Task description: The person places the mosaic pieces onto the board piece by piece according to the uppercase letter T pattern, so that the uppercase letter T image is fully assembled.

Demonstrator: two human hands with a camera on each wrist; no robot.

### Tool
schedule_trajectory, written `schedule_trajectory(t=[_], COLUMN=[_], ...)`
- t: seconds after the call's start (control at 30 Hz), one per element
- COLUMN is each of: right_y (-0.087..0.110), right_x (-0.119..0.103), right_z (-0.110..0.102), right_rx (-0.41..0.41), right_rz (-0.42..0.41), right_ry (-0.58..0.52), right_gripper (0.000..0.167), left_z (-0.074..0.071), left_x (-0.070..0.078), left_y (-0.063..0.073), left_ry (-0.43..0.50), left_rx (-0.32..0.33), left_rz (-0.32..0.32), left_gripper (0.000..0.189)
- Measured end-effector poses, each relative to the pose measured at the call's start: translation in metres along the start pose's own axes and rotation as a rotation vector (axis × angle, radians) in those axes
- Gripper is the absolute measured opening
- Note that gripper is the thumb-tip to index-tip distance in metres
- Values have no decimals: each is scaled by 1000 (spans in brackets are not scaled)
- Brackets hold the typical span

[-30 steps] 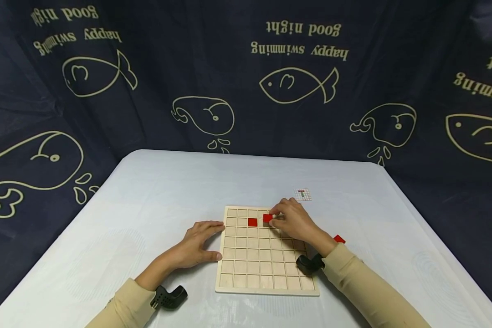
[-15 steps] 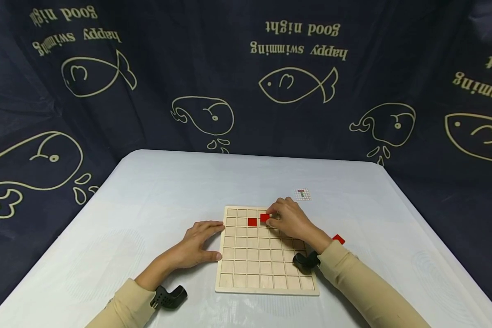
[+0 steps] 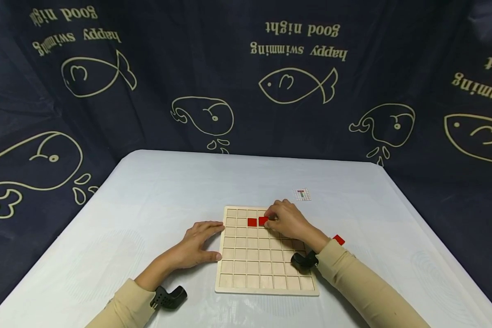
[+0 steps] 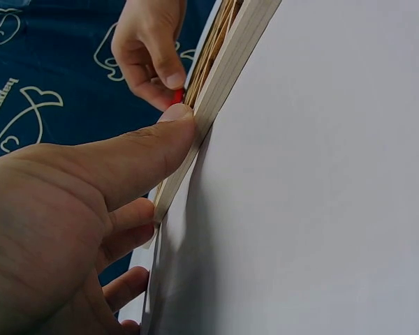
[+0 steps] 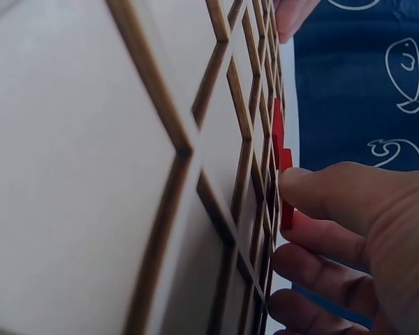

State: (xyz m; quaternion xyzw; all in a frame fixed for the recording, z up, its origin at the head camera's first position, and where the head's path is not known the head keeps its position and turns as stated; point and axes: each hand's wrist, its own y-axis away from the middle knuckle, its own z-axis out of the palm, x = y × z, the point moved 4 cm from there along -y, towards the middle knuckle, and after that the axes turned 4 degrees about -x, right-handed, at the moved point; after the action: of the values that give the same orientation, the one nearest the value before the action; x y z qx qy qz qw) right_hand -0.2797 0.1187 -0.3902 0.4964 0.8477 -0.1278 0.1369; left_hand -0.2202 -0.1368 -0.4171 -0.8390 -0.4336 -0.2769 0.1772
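Red tile (image 3: 262, 221), square, pinched at left of right hand (image 3: 288, 220), above far part of board (image 3: 252, 267), just right of second tile (image 3: 252, 222); left hand (image 3: 198, 244), thumb and fingers apart, touching left edge.

"good night" (image 3: 302, 29), "happy swimming" (image 3: 298, 51), upside down, navy cloth (image 3: 213, 73)

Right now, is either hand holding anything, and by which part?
The right hand pinches a flat red square tile at its right side; the left hand only touches the pale wooden grid board.
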Motion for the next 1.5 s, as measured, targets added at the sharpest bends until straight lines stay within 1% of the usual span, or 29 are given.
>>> schedule_trajectory(t=[0.2,0.6,0.97,1.2,1.5], right_y=[1,0,1,2,5], right_x=[0,-1,0,1,2], right_z=[0,2,4,4,3], right_rx=[-1,13,19,27,36], right_rz=[0,-36,-38,-33,-25], right_ry=[-2,44,43,33,-34], right_gripper=[21,22,22,23,23], left_z=[0,0,0,0,0], left_x=[0,-1,0,0,1], left_y=[0,0,0,0,0], left_ry=[1,-4,-8,-9,-20], left_rx=[-1,4,1,6,11], left_rz=[-3,11,16,13,18], left_gripper=[72,71,71,71,71])
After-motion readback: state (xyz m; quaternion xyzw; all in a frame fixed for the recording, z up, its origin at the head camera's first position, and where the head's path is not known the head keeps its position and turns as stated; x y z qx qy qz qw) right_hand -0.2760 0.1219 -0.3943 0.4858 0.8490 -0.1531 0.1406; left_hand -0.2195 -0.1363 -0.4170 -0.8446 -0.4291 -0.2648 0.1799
